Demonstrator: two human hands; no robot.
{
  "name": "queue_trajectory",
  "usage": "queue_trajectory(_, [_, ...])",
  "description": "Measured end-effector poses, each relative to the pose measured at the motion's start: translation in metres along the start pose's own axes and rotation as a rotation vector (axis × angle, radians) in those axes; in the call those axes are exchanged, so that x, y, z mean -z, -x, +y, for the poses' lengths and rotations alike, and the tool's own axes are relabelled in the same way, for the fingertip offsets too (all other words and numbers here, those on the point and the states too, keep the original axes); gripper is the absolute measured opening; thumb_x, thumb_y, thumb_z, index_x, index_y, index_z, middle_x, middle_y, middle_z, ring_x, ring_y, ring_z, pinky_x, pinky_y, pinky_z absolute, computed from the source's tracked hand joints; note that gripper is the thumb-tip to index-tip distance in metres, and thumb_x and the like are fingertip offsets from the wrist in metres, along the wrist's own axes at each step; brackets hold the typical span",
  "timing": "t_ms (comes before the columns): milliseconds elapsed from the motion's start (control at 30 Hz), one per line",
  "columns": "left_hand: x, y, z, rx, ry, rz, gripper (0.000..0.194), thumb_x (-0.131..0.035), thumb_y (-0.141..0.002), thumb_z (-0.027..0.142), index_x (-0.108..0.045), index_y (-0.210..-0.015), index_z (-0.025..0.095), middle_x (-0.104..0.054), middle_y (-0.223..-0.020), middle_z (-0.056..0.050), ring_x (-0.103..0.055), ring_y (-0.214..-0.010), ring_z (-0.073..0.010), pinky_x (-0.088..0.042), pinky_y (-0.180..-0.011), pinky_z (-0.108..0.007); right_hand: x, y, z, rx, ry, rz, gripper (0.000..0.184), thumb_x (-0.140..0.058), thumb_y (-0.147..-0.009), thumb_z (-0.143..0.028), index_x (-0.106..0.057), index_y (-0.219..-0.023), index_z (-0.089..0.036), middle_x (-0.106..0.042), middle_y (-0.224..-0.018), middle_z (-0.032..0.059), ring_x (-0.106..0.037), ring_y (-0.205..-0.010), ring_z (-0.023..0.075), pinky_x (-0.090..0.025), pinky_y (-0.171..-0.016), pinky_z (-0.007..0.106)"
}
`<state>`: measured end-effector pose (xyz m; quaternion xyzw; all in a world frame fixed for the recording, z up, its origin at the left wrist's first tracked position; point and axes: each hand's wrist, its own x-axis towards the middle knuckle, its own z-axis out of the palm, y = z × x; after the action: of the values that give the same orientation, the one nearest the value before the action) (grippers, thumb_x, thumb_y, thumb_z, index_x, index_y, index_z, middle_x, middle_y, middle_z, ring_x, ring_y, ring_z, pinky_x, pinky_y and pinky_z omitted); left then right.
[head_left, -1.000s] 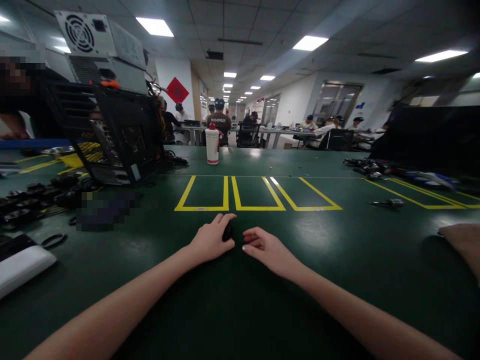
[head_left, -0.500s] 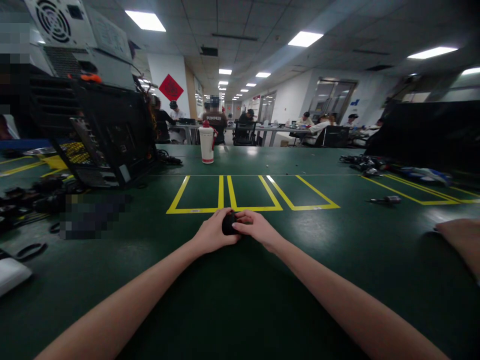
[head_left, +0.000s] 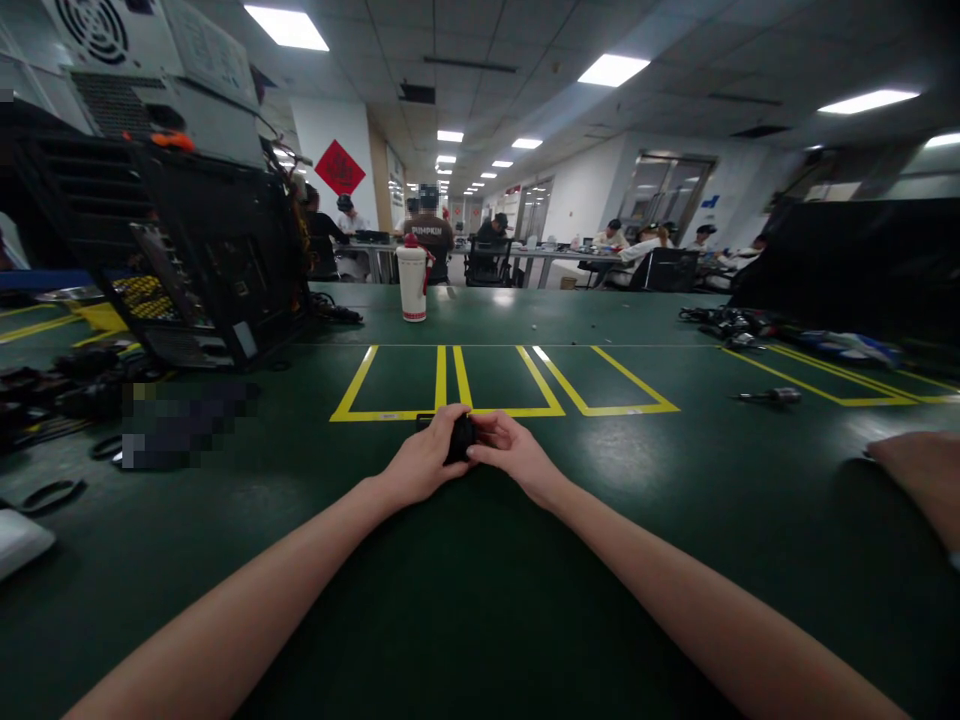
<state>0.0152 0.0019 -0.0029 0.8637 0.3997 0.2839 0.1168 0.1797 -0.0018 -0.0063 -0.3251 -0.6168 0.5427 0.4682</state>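
Left hand (head_left: 426, 458) wraps its fingers around the left of a black object (head_left: 460, 442) — right hand (head_left: 519, 458) pinching its right edge, thumb nearest — beside yellow tape (head_left: 532, 412).

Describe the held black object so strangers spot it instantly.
On the green table, find the middle of three yellow tape outlines. Just short of its near-left corner, the left hand and right hand grip a black object. Unlike the black computer case, it is small and held.

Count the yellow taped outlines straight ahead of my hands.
3: the left outline, the middle outline and the right outline, side by side. Your left hand hides some tape, but none looks fully hidden.
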Motion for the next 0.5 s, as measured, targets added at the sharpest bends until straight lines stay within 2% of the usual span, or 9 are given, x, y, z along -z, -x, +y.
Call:
queue_trajectory(133, [-0.0014, 0.0009, 0.0008, -0.001, -0.048, 0.006, 0.063, -0.054, -0.072, 0.026, -0.017, -0.122, 0.025, -0.033, -0.122, -0.007, -0.047, -0.103, -0.0236, -0.045, -0.08, -0.039, -0.0014, -0.0006, -0.0017, -0.012, 0.001, 0.057, 0.028, -0.061, -0.065, -0.023, -0.053, -0.092, -0.019, -0.058, -0.096, 0.0029, -0.054, -0.094, 0.0149, -0.039, -0.089, 0.034])
queue_trajectory(267, [-0.0012, 0.001, 0.0038, 0.033, -0.079, 0.001, 0.063, -0.053, -0.073, 0.026, -0.016, -0.123, 0.027, -0.032, -0.124, -0.006, -0.047, -0.104, -0.0246, -0.046, -0.078, -0.039, -0.0012, -0.0021, 0.001, -0.029, 0.059, 0.074, 0.034, -0.062, -0.066, -0.026, -0.053, -0.098, -0.018, -0.058, -0.1, 0.0053, -0.053, -0.097, 0.0166, -0.039, -0.089, 0.035])
queue_trajectory(500, [-0.0005, 0.0014, 0.0065, 0.067, -0.067, -0.005, 0.058, -0.053, -0.072, 0.024, -0.02, -0.12, 0.027, -0.032, -0.124, -0.005, -0.05, -0.1, -0.0238, -0.047, -0.076, -0.039, 0.0001, -0.0006, 0.0035, 0.0, 0.059, 0.025, 0.036, -0.063, -0.064, -0.023, -0.053, -0.098, -0.019, -0.058, -0.1, 0.0038, -0.054, -0.097, 0.0168, -0.039, -0.089, 0.035])
